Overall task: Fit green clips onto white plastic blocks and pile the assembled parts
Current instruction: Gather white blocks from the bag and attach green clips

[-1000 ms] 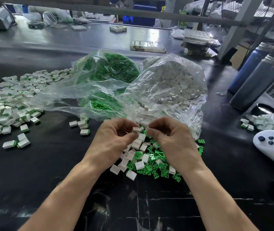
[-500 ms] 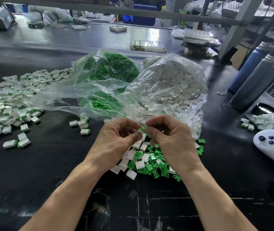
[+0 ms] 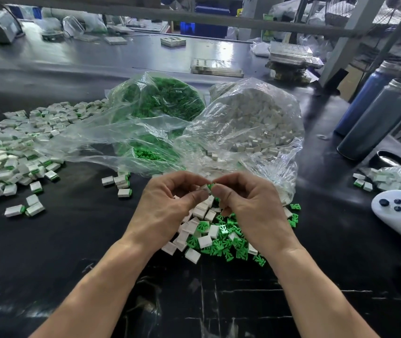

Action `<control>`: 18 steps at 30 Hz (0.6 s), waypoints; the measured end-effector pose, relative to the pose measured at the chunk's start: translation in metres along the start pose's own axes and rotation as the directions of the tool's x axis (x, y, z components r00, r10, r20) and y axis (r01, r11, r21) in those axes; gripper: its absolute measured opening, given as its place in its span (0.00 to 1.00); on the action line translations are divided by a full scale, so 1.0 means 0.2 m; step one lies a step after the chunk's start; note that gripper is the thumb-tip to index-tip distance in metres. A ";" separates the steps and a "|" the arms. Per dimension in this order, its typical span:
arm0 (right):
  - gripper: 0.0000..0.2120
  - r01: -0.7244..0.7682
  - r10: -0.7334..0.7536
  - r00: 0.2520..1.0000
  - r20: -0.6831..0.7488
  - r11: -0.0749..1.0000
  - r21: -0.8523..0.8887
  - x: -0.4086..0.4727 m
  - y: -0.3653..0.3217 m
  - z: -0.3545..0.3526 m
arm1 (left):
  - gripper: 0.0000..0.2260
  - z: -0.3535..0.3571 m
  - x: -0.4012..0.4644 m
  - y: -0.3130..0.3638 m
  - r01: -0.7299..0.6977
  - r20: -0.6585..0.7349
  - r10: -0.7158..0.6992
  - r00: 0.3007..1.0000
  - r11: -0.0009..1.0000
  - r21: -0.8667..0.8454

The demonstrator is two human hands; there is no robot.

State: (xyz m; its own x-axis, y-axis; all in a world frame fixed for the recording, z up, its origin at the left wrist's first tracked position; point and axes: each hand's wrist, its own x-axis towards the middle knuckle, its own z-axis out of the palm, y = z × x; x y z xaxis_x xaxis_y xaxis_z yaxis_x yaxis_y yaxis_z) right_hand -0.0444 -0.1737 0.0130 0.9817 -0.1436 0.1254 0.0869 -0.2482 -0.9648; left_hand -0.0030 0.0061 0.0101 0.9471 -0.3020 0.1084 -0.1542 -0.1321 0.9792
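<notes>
Two hands meet: our left hand (image 3: 170, 206) pinches a white block (image 3: 204, 188), our right hand (image 3: 250, 206) a green clip (image 3: 211, 185). Next, we judge, press it home.

Assembly workshop; bagged parts (image 3: 250, 123); workbench (image 3: 72, 240)

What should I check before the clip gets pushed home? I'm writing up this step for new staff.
1. White block held in the left hand: ok, pinched at the fingertips.
2. Green clip held in the right hand: ok, its grip pinches it right against the block.
3. Clip lined up with the block's slot: cannot tell, fingers hide the joint.
4. Loose clips and blocks within reach: ok, heaped directly under the hands.
5. Pile of assembled parts ready to receive: ok, spread out on the left of the table.
</notes>
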 end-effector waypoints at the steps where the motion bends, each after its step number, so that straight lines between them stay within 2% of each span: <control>1: 0.03 0.000 0.000 1.000 0.012 1.000 -0.013 0.00 0.00 0.00 | 0.07 0.00 0.00 0.00 0.003 -0.008 -0.003 1.000 1.000 -0.002; 8: 0.05 0.086 -0.077 0.996 0.047 0.965 -0.248 -0.01 -0.02 0.00 | 0.03 0.00 0.00 -0.01 0.029 -0.025 -0.029 0.999 0.999 0.022; 14: 0.01 0.120 -0.105 0.993 0.061 0.918 -0.377 -0.02 -0.02 0.03 | 0.09 -0.01 0.01 -0.03 -0.027 -0.068 0.040 0.997 0.982 0.187; 18: 0.01 0.144 -0.126 0.990 0.071 0.893 -0.427 -0.02 -0.02 0.03 | 0.13 -0.01 0.01 -0.03 -0.096 -0.046 0.113 0.992 0.953 0.287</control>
State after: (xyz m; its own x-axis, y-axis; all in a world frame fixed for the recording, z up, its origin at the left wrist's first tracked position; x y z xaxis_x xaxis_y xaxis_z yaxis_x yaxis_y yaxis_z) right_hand -0.0469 -0.1666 0.0157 0.9724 -0.0432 0.2293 0.1465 -0.6517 -0.7442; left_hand 0.0007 0.0088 0.0058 0.9354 -0.2713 0.2265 -0.3183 -0.3682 0.8736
